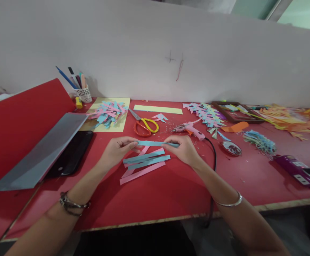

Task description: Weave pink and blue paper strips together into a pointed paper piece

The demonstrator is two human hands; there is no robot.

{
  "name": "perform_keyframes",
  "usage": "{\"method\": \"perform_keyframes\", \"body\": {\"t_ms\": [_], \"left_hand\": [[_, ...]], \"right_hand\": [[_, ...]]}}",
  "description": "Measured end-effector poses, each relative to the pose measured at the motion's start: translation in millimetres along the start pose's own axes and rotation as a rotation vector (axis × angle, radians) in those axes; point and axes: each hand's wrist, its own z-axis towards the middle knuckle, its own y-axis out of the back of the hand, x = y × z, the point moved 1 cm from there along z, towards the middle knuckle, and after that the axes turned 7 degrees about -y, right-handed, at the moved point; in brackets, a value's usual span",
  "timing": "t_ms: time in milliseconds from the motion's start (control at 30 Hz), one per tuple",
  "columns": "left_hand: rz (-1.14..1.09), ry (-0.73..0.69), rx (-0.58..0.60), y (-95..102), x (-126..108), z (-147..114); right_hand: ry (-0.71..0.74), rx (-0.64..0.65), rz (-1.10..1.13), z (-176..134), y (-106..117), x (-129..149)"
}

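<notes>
Between my two hands a blue paper strip [151,143] is stretched level above the red table. My left hand [119,149] pinches its left end, and my right hand [181,145] grips the right end between thumb and fingers. Just below lie several loose strips, among them a blue strip [151,162] and a pink strip [143,173], some crossing each other. Beyond the hands rest scissors [145,125] with one red and one yellow handle. A pink glue gun [189,129] lies close behind my right hand.
Pink and blue strips [109,113] are heaped on a yellow sheet [121,126]. A black phone-like slab [73,153] and a pen cup [83,94] stand left. Rightward are a paper garland [207,114], an oval dish [231,147] and a purple power strip [297,170]. A black cord [215,160] runs past my right forearm.
</notes>
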Motion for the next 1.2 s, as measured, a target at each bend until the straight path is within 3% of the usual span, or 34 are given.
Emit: {"method": "perform_keyframes", "body": {"t_ms": [300, 533, 767, 1200], "left_hand": [[0.029, 0.003, -0.012, 4.5, 0, 4], [-0.001, -0.063, -0.119, 13.6, 6, 8], [0.0, -0.068, -0.17, 15.3, 7, 8], [-0.036, -0.082, -0.125, 14.8, 8, 9]], "right_hand": [[-0.031, -0.035, 0.07, 3, 6, -6], [-0.16, -0.121, 0.393, 6, 8, -6], [-0.194, -0.139, 0.533, 8, 9, -7], [-0.097, -0.21, 0.383, 5, 10, -1]]}}
